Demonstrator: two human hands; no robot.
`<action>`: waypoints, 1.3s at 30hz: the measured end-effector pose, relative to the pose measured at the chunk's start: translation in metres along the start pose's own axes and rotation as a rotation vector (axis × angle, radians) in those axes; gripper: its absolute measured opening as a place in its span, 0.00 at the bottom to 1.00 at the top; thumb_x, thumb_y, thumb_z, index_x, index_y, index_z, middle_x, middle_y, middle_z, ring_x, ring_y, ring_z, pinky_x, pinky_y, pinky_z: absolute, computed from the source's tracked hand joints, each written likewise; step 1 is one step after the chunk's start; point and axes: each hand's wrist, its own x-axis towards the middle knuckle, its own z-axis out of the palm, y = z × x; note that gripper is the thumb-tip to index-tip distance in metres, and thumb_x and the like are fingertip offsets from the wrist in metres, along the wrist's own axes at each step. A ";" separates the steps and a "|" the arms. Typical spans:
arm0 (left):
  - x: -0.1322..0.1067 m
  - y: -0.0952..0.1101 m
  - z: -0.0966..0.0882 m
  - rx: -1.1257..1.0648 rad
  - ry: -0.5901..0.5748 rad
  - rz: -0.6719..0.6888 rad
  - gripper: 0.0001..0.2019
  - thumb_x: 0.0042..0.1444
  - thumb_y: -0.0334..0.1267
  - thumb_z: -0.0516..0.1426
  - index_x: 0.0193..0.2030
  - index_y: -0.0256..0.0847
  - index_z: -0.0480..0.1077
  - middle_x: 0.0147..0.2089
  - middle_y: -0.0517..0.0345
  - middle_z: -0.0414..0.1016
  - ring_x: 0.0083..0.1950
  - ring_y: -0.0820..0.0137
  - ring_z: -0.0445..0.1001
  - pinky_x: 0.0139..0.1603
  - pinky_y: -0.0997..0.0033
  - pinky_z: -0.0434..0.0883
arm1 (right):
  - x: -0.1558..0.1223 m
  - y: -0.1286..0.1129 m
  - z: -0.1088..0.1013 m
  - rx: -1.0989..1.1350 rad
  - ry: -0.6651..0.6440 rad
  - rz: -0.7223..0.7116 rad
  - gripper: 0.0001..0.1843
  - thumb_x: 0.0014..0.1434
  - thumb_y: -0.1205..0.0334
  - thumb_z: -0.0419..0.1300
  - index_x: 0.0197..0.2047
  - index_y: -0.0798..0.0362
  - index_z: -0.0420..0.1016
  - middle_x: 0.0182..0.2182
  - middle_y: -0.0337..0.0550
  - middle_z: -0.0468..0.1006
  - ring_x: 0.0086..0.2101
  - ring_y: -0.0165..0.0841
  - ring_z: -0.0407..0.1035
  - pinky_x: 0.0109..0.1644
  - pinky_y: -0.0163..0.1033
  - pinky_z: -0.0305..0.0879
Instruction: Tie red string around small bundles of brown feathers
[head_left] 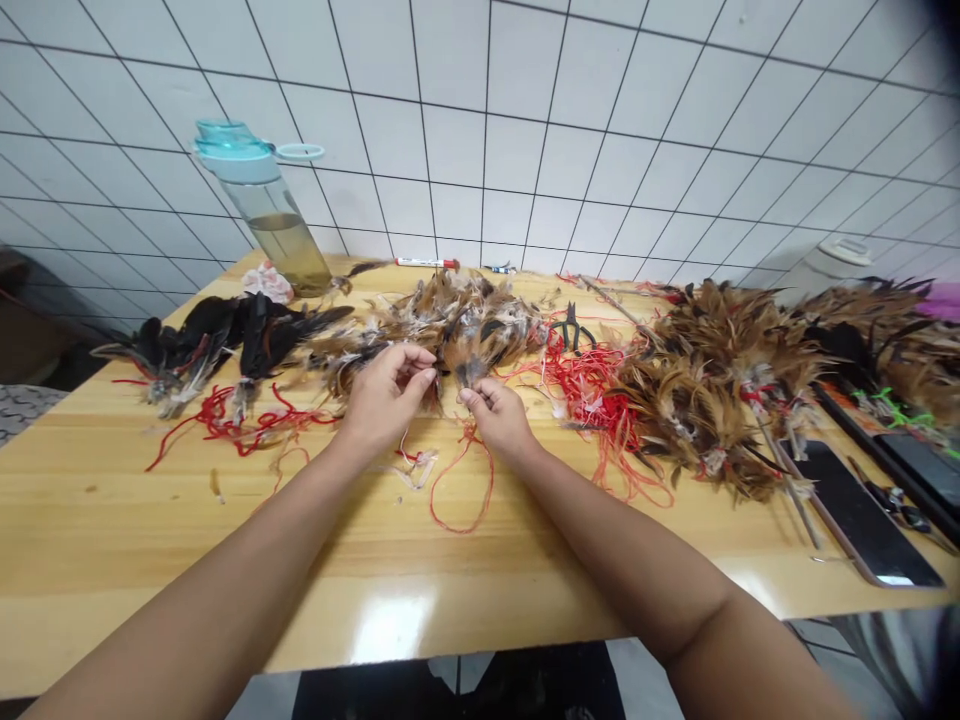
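My right hand [499,418] pinches the narrow end of a brown feather tuft [463,358] at the middle of the wooden table [225,560]. Just left of it, the fingertips of my left hand [386,398] are pressed together, and whatever lies between them is too small to tell. A loop of thin red string [461,490] hangs from near my right fingers onto the tabletop. Loose brown and white feathers [420,320] lie in a heap directly beyond both hands, and tangled red string [592,390] lies to the right.
Black feathers [225,335] and red string lie to the left. Bound brown feather bunches [712,385] are heaped on the right, by black pliers [571,328], a phone [855,515] and scissors [892,503]. A water bottle [274,210] and a red marker [426,263] stand against the tiled wall.
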 end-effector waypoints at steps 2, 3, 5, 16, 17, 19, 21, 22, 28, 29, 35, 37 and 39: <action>0.000 -0.002 0.001 0.029 -0.007 0.009 0.10 0.56 0.39 0.56 0.43 0.40 0.71 0.41 0.56 0.76 0.39 0.71 0.73 0.44 0.71 0.70 | -0.001 -0.001 0.000 -0.017 -0.006 -0.001 0.13 0.59 0.58 0.55 0.24 0.50 0.62 0.22 0.34 0.63 0.27 0.29 0.59 0.31 0.34 0.54; 0.000 -0.003 0.001 0.039 -0.010 0.013 0.10 0.56 0.39 0.56 0.43 0.40 0.71 0.41 0.56 0.76 0.39 0.71 0.73 0.44 0.70 0.70 | -0.001 -0.002 0.000 -0.024 -0.008 -0.002 0.13 0.59 0.58 0.55 0.24 0.50 0.62 0.22 0.34 0.63 0.27 0.29 0.59 0.31 0.34 0.55; 0.000 -0.004 0.002 0.048 -0.012 0.023 0.10 0.56 0.39 0.56 0.43 0.40 0.71 0.41 0.56 0.76 0.39 0.71 0.73 0.44 0.70 0.71 | -0.001 -0.004 0.000 -0.036 -0.008 -0.004 0.13 0.59 0.58 0.55 0.24 0.50 0.62 0.22 0.34 0.63 0.27 0.29 0.59 0.32 0.34 0.55; 0.007 -0.006 -0.013 0.161 0.098 0.059 0.09 0.57 0.40 0.56 0.43 0.44 0.72 0.42 0.56 0.75 0.39 0.69 0.73 0.45 0.67 0.71 | -0.001 -0.003 -0.001 -0.067 -0.030 -0.002 0.13 0.59 0.58 0.54 0.24 0.50 0.62 0.21 0.34 0.61 0.27 0.30 0.58 0.30 0.34 0.52; 0.007 -0.006 -0.014 0.176 0.107 0.058 0.08 0.57 0.40 0.55 0.42 0.44 0.72 0.42 0.56 0.74 0.39 0.69 0.72 0.45 0.67 0.70 | -0.001 -0.003 -0.001 -0.068 -0.032 -0.002 0.12 0.59 0.58 0.54 0.24 0.50 0.63 0.21 0.34 0.61 0.27 0.30 0.58 0.30 0.34 0.52; 0.009 -0.009 -0.016 0.199 0.108 0.061 0.08 0.57 0.40 0.55 0.43 0.45 0.72 0.41 0.55 0.74 0.38 0.68 0.72 0.44 0.66 0.70 | -0.001 -0.003 -0.001 -0.066 -0.032 -0.003 0.12 0.60 0.59 0.54 0.24 0.50 0.63 0.21 0.34 0.61 0.27 0.30 0.58 0.30 0.34 0.52; 0.010 -0.013 -0.017 0.238 0.079 0.076 0.08 0.57 0.40 0.55 0.42 0.45 0.72 0.42 0.55 0.74 0.37 0.67 0.72 0.43 0.65 0.69 | -0.002 -0.004 -0.001 -0.067 -0.027 -0.001 0.12 0.60 0.60 0.54 0.24 0.50 0.62 0.22 0.34 0.61 0.27 0.30 0.58 0.31 0.34 0.52; 0.011 -0.015 -0.016 0.266 0.051 0.090 0.08 0.56 0.40 0.55 0.42 0.45 0.72 0.42 0.54 0.74 0.37 0.66 0.72 0.43 0.64 0.69 | -0.002 -0.005 -0.001 -0.068 -0.026 0.002 0.12 0.60 0.61 0.55 0.24 0.50 0.62 0.22 0.34 0.61 0.27 0.29 0.58 0.31 0.34 0.52; 0.013 -0.029 -0.011 0.449 -0.150 0.190 0.10 0.55 0.42 0.54 0.38 0.44 0.74 0.40 0.50 0.75 0.42 0.57 0.71 0.45 0.58 0.67 | -0.002 -0.009 -0.001 -0.080 -0.027 0.009 0.12 0.60 0.62 0.56 0.25 0.51 0.65 0.23 0.34 0.63 0.30 0.29 0.60 0.34 0.34 0.55; 0.013 -0.031 -0.010 0.466 -0.167 0.202 0.10 0.55 0.43 0.54 0.37 0.44 0.74 0.39 0.50 0.75 0.43 0.56 0.71 0.45 0.57 0.66 | -0.003 -0.009 -0.001 -0.087 -0.026 0.009 0.12 0.60 0.63 0.56 0.25 0.51 0.65 0.24 0.34 0.64 0.30 0.29 0.60 0.34 0.34 0.55; 0.014 -0.035 -0.012 0.522 -0.211 0.235 0.10 0.55 0.43 0.53 0.35 0.45 0.74 0.36 0.50 0.74 0.38 0.58 0.70 0.41 0.59 0.67 | -0.003 -0.010 0.000 -0.079 -0.034 0.016 0.11 0.61 0.63 0.57 0.26 0.51 0.68 0.25 0.35 0.65 0.31 0.29 0.62 0.37 0.34 0.57; 0.014 -0.037 -0.013 0.533 -0.208 0.239 0.10 0.55 0.43 0.53 0.36 0.45 0.74 0.36 0.51 0.74 0.38 0.58 0.71 0.41 0.59 0.67 | -0.003 -0.009 0.000 -0.077 -0.038 0.007 0.11 0.61 0.63 0.57 0.27 0.51 0.69 0.25 0.35 0.65 0.31 0.29 0.62 0.37 0.34 0.57; 0.015 -0.040 -0.013 0.544 -0.239 0.234 0.10 0.55 0.43 0.53 0.35 0.45 0.74 0.36 0.51 0.74 0.38 0.57 0.71 0.40 0.59 0.67 | -0.002 -0.008 0.000 -0.081 -0.041 -0.003 0.10 0.61 0.62 0.57 0.27 0.51 0.70 0.25 0.35 0.65 0.31 0.30 0.62 0.37 0.34 0.57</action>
